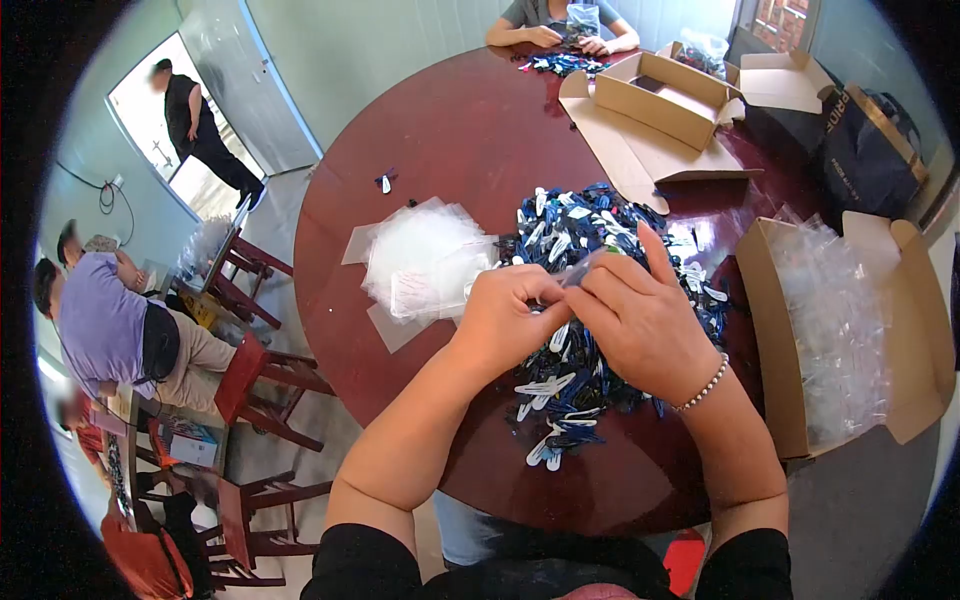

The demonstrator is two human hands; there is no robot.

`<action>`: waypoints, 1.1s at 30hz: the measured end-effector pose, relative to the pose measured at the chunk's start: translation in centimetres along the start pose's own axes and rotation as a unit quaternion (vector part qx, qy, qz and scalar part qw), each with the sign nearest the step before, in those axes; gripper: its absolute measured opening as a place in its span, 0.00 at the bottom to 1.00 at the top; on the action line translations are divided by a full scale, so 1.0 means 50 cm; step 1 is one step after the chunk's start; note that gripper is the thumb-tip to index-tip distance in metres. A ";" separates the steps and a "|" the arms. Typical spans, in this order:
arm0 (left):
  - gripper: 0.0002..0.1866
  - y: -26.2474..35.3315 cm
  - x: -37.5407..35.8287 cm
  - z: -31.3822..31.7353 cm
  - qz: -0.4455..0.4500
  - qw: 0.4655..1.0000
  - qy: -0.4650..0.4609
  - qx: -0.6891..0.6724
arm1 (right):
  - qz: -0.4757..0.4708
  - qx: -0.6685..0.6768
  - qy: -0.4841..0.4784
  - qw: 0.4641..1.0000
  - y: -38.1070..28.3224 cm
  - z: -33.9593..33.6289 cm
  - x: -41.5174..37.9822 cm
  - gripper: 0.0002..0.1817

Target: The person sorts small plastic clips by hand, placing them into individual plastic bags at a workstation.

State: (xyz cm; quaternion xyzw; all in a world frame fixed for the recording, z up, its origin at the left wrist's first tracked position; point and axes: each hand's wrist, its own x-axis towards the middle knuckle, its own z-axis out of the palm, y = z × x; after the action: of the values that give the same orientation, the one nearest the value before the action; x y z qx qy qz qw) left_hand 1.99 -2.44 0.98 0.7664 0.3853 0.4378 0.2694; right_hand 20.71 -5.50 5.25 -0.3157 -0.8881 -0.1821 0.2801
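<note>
clips (575,365): partly under hands | far person (555,20): cropped at top

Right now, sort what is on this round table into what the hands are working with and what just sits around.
In use:
left hand and right hand, pinching a small clear plastic bag
pile of blue, black and white hair clips
stack of clear plastic bags

Sitting around:
open cardboard box of bags
open cardboard box across the table
stray clip

Glossy dark wooden table (440,130), clear plastic bags (425,260), matt cardboard boxes (660,95)
</note>
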 end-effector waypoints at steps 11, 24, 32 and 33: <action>0.08 -0.011 0.003 0.008 0.040 0.997 -0.056 -0.028 | 0.121 0.090 0.045 0.988 0.000 -0.030 0.000 0.04; 0.08 -0.005 0.000 0.004 0.004 0.999 -0.037 0.023 | 0.172 0.195 -0.003 0.966 -0.007 -0.025 -0.011 0.06; 0.09 -0.027 0.002 0.006 0.089 0.984 -0.015 0.157 | 0.129 0.192 -0.088 0.969 0.007 -0.023 -0.007 0.11; 0.09 -0.032 0.000 0.006 0.091 0.982 -0.008 0.168 | 0.141 0.205 -0.101 0.963 0.001 -0.026 -0.005 0.11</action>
State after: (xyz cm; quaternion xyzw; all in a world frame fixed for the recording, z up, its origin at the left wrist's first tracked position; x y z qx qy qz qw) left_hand 1.70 -1.55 -0.35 0.8363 0.3794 0.3833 0.0990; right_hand 21.42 -6.23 6.10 -0.3904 -0.8767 0.0776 0.2700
